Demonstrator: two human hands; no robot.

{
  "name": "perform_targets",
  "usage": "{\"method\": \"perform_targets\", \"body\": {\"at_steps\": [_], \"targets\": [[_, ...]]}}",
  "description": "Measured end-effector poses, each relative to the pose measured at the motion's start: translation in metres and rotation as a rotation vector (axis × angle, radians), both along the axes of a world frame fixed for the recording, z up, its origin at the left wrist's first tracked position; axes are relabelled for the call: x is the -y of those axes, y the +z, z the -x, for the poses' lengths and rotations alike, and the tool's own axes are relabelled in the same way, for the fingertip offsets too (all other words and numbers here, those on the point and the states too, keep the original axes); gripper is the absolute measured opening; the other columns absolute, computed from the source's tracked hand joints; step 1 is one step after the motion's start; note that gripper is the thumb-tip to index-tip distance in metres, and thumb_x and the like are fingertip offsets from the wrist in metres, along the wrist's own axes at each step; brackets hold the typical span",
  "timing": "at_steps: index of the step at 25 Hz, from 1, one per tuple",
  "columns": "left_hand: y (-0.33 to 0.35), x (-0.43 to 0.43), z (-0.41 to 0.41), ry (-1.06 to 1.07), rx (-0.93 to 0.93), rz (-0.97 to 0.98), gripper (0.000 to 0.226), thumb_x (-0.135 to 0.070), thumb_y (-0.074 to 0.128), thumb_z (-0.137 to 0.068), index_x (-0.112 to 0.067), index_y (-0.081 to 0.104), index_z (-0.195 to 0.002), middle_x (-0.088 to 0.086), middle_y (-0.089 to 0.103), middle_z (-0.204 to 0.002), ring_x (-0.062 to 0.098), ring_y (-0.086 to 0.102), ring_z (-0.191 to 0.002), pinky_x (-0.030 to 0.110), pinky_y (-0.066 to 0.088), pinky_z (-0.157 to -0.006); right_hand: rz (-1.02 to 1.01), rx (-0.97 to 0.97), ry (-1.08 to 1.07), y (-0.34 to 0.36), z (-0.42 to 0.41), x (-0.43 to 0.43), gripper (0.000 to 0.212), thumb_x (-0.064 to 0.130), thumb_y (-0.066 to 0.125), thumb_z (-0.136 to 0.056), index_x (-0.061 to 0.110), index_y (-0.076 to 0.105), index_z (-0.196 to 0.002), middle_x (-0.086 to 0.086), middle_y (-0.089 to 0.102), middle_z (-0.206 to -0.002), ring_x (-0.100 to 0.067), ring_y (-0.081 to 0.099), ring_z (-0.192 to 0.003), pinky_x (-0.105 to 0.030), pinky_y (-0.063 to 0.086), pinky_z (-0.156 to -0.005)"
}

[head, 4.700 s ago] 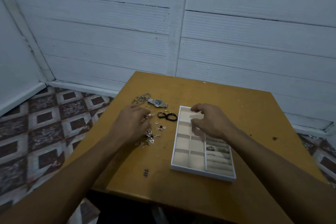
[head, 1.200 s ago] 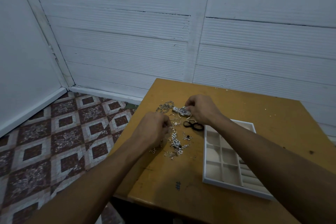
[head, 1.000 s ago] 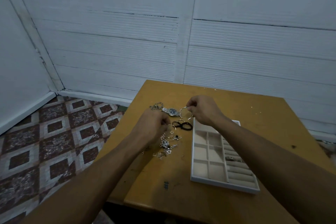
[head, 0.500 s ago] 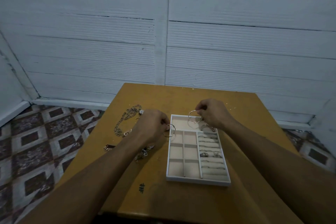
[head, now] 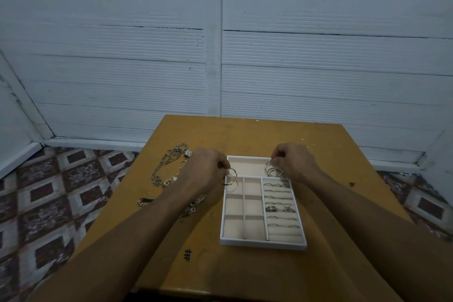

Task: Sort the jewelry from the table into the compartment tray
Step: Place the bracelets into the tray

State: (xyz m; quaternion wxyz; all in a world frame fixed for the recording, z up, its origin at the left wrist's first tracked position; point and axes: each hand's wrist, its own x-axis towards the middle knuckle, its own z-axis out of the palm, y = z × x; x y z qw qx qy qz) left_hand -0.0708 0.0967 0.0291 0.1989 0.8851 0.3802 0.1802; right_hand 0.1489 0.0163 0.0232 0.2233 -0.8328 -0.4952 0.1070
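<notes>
Presently, head view: the white compartment tray (head: 263, 244) sits on the tabletop (head: 245, 137), toward its near right. It has a wide cell along the far end, six square pale-lined cells on the left, and padded roll rows on the right holding several rings (head: 272, 208).

The left grip (head: 204, 169) pinches thin hoops (head: 231, 176) over the tray's far left rim. The right grip (head: 294, 162) pinches larger hoops (head: 270, 169) hanging into the right end of the wide cell; whether they touch the lining cannot be told.

A chain (head: 159, 174) and small pieces (head: 191, 208) lie loose near the tabletop's left edge.
</notes>
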Motion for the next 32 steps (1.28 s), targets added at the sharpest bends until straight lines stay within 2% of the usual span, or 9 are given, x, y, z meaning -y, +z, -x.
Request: {"method": "perform_targets", "body": {"at_steps": [3, 5, 8, 11, 14, 18, 21, 27, 32], "targets": [[0.000, 0.001, -0.005, -0.009, -0.012, -0.001, 0.014, -0.018, 0.069, -0.085, -0.017, 0.076, -0.097, -0.001, 0.074, -0.089, 0.005, 0.059, -0.069, 0.011, 0.041, -0.059, 0.023, 0.055, -0.003, -0.005, -0.001, 0.002, 0.010, 0.025, 0.061, -0.091, 0.027, 0.069, -0.086, 0.007, 0.072, -0.085, -0.015, 0.061, -0.091, -0.043, 0.043, -0.096], [0.001, 0.001, -0.010, -0.013, -0.012, 0.008, 0.015, -0.017, 0.069, -0.085, -0.016, 0.076, -0.098, 0.000, 0.074, -0.092, 0.008, 0.061, -0.074, 0.018, 0.047, -0.065, 0.016, 0.120, 0.012, -0.008, -0.003, 0.004, 0.012, 0.025, 0.058, -0.092, 0.027, 0.070, -0.091, 0.005, 0.071, -0.090, -0.018, 0.059, -0.099, -0.041, 0.042, -0.095], [0.002, 0.000, -0.020, -0.036, -0.036, -0.003, 0.016, -0.015, 0.068, -0.086, -0.013, 0.075, -0.100, 0.002, 0.074, -0.096, 0.011, 0.062, -0.080, 0.019, 0.045, -0.069, 0.026, 0.260, 0.035, -0.010, -0.008, 0.006, 0.019, 0.023, 0.054, -0.094, 0.025, 0.072, -0.099, 0.000, 0.065, -0.104, -0.026, 0.050, -0.110, -0.038, 0.042, -0.092], [0.002, -0.001, -0.032, -0.041, -0.060, -0.010, 0.015, -0.016, 0.067, -0.087, -0.014, 0.075, -0.100, 0.003, 0.073, -0.097, 0.013, 0.063, -0.084, 0.020, 0.044, -0.071, 0.078, 0.366, 0.047, -0.014, -0.013, 0.008, 0.023, 0.026, 0.052, -0.094, 0.027, 0.071, -0.106, -0.002, 0.059, -0.111, -0.026, 0.044, -0.111, -0.038, 0.039, -0.090], [-0.001, -0.003, -0.045, -0.040, -0.080, 0.018, 0.014, -0.015, 0.066, -0.087, -0.015, 0.075, -0.099, 0.004, 0.073, -0.097, 0.015, 0.064, -0.082, 0.026, 0.052, -0.075, 0.086, 0.443, 0.053, -0.020, -0.016, 0.011, 0.025, 0.029, 0.051, -0.093, 0.026, 0.071, -0.107, -0.001, 0.059, -0.112, -0.024, 0.043, -0.108, -0.036, 0.039, -0.087], [-0.004, -0.006, -0.060, -0.043, -0.098, 0.016, 0.014, -0.014, 0.066, -0.087, -0.014, 0.075, -0.099, 0.004, 0.073, -0.097, 0.013, 0.062, -0.077, 0.024, 0.050, -0.072, 0.067, 0.397, 0.049, -0.023, -0.018, 0.011, 0.023, 0.029, 0.050, -0.093, 0.025, 0.071, -0.103, -0.002, 0.058, -0.109, -0.024, 0.043, -0.107, -0.036, 0.037, -0.086], [-0.005, -0.006, -0.073, -0.037, -0.102, 0.026, 0.014, -0.013, 0.067, -0.087, -0.014, 0.075, -0.098, 0.004, 0.073, -0.094, 0.012, 0.062, -0.077, 0.023, 0.050, -0.072, 0.015, 0.267, 0.046, -0.022, -0.022, 0.013, 0.021, 0.027, 0.052, -0.091, 0.025, 0.072, -0.097, -0.002, 0.057, -0.105, -0.025, 0.046, -0.105, -0.038, 0.041, -0.087], [-0.014, 0.003, -0.108, -0.011, -0.086, 0.050, 0.009, -0.015, 0.069, -0.085, -0.015, 0.075, -0.091, 0.003, 0.073, -0.094, 0.017, 0.066, -0.086, 0.030, 0.055, -0.077, -0.074, 0.159, 0.007, -0.019, -0.043, 0.026, 0.018, 0.029, 0.056, -0.089, 0.024, 0.071, -0.098, -0.002, 0.057, -0.103, -0.019, 0.052, -0.096, -0.032, 0.043, -0.075], [-0.020, 0.012, -0.132, 0.057, -0.123, 0.043, 0.015, -0.004, 0.063, -0.080, -0.012, 0.074, -0.087, 0.009, 0.071, -0.093, 0.025, 0.066, -0.087, 0.037, 0.058, -0.076, -0.059, 0.136, -0.020, -0.027, -0.061, 0.045, 0.020, 0.027, 0.053, -0.092, 0.022, 0.071, -0.102, -0.002, 0.059, -0.108, -0.014, 0.051, -0.091, -0.029, 0.041, -0.073]]}}
